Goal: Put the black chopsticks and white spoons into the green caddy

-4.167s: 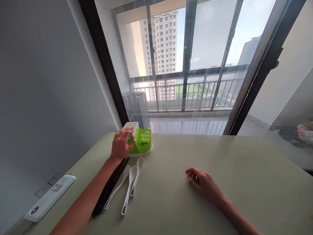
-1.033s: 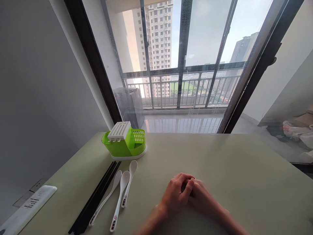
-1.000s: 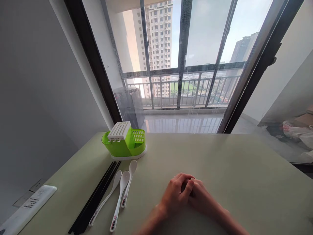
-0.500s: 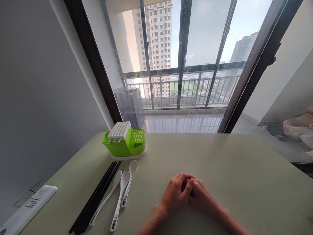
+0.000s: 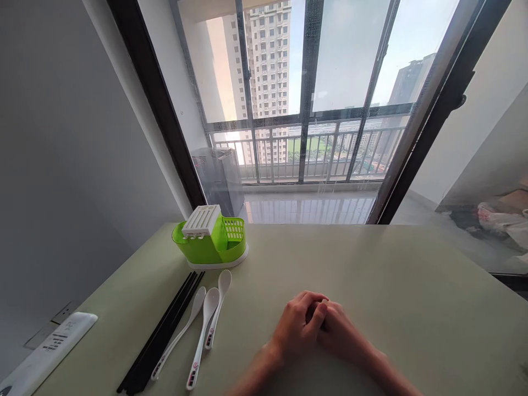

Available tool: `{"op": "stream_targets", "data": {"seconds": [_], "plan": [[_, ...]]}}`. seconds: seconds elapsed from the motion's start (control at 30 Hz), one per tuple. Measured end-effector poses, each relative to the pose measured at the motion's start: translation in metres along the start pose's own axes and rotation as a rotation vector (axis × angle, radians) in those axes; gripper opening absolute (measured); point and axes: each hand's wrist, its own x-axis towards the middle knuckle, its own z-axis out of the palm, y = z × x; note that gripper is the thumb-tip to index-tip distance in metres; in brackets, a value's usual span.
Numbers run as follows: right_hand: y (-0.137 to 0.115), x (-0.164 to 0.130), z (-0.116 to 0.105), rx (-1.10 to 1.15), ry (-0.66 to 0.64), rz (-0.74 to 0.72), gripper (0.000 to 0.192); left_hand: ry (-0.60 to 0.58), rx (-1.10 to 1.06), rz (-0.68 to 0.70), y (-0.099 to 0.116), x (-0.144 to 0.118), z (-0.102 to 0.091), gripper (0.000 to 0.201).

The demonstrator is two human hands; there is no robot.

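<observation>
My left hand point(image 5: 297, 322) and my right hand point(image 5: 335, 324) are clasped together on the table, fingers folded over one another, and no object shows in them. Part of the fingers is hidden in the clasp. To their left lie three white spoons point(image 5: 211, 300) with printed marks at the handle ends. Beside the spoons is a bundle of black chopsticks point(image 5: 163, 333), laid at a slant. Behind these stands a bright green cutlery holder point(image 5: 202, 250) with a white slotted top and a white base. Both hands are apart from all of these things.
A pale green table point(image 5: 371, 275) spreads under everything. At its left edge lies a long white object with printed text point(image 5: 55, 344), near a wall socket point(image 5: 64, 312). A dark-framed glass door point(image 5: 396, 181) stands beyond the far edge, with a balcony behind it.
</observation>
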Motion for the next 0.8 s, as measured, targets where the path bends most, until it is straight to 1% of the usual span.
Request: {"op": "stream_targets", "data": {"seconds": [0.23,0.67,0.8], "plan": [[0.0011,0.0002,0.0001,0.006,0.005,0.004,0.019,0.001,0.011,-0.003,0.0001,-0.0001,0.0002,0.038],[-0.0036,0.0001,-0.0030,-0.004,0.004,0.019,0.022,0.003,0.010,-0.011,0.0018,-0.0005,-0.0004,0.039],[-0.0031,0.0000,-0.0024,0.005,-0.001,0.002,0.023,0.004,0.005,-0.010,0.0012,-0.0003,-0.0004,0.039]]}}
